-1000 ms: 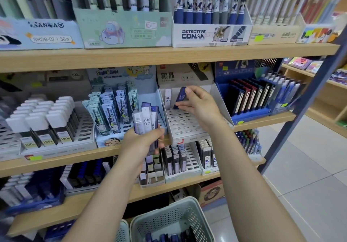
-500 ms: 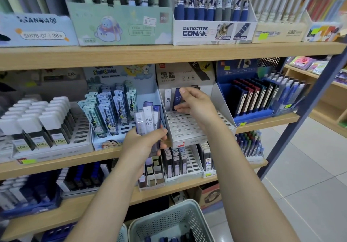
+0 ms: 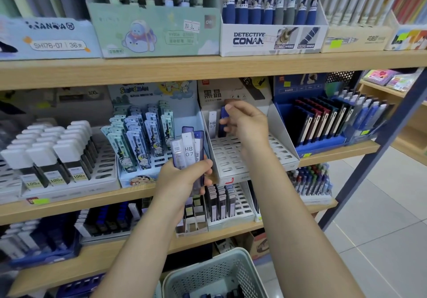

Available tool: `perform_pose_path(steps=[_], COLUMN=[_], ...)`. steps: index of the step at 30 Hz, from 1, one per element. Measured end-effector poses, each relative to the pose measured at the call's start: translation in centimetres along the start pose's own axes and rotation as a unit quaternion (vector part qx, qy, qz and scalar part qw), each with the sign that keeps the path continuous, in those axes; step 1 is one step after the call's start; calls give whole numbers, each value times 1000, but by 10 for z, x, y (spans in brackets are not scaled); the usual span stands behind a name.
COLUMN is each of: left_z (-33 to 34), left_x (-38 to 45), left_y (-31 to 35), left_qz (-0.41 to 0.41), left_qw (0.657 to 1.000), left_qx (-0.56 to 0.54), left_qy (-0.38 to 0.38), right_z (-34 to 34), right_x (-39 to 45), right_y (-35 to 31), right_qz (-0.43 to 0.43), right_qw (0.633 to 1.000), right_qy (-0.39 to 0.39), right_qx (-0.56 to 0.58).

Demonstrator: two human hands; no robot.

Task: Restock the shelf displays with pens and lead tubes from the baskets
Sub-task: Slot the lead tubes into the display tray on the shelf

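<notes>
1. The lead tubes look like small, stiff plastic cases, light and probably smooth enough to slip; my judgement is that each is best pinched by its narrow sides near the top, so the foot can drop into a slot.
2. The right hand (image 3: pixel 245 124) pinches one blue tube (image 3: pixel 223 122) between thumb and curled fingers (image 3: pixel 231 107), upright over the back row of the white slotted display (image 3: pixel 233 156).
3. Just left of that tube, one white tube (image 3: pixel 212 122) marked HB 07 stands in the display's back row; the slots in front of it show bare.
4. The left hand (image 3: pixel 184 177), at the display's front left corner, grips a fanned bundle of tubes (image 3: pixel 188 149), fingers wrapped round their lower halves.
5. Below the display, at the bottom edge of view, a pale perforated basket (image 3: pixel 208 274) holds a few dark blue items, too cut off to name.
</notes>
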State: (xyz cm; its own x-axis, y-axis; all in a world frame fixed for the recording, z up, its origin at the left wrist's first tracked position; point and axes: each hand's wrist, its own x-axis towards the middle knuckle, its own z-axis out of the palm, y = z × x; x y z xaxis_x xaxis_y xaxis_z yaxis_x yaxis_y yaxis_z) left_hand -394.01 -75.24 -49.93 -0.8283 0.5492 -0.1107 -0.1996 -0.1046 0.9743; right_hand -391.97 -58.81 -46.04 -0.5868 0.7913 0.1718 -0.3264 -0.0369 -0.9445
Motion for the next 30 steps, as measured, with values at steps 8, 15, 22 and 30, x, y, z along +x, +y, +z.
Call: perform_pose_path(steps=[8,15,22,30], left_z=[-3,-3,-1,4], left_x=[-1,-3,-6,-9], left_y=[0,3,11,14], left_qz=[-2,6,7,22], left_qw=[1000,1000,999,996], left_qx=[3,-7,-16,-22], left_qy=[-7,-3,-38,-83], right_z=[-11,-25,-21,-26], right_x=[7,4,-10,-32], right_y=[6,13,-15,-35], right_qz=[-163,-200,-136,17], right_qw=[960,890,950,929], right_qy=[10,-71,-85,-306], right_qx=[-227,-403,-268,-210])
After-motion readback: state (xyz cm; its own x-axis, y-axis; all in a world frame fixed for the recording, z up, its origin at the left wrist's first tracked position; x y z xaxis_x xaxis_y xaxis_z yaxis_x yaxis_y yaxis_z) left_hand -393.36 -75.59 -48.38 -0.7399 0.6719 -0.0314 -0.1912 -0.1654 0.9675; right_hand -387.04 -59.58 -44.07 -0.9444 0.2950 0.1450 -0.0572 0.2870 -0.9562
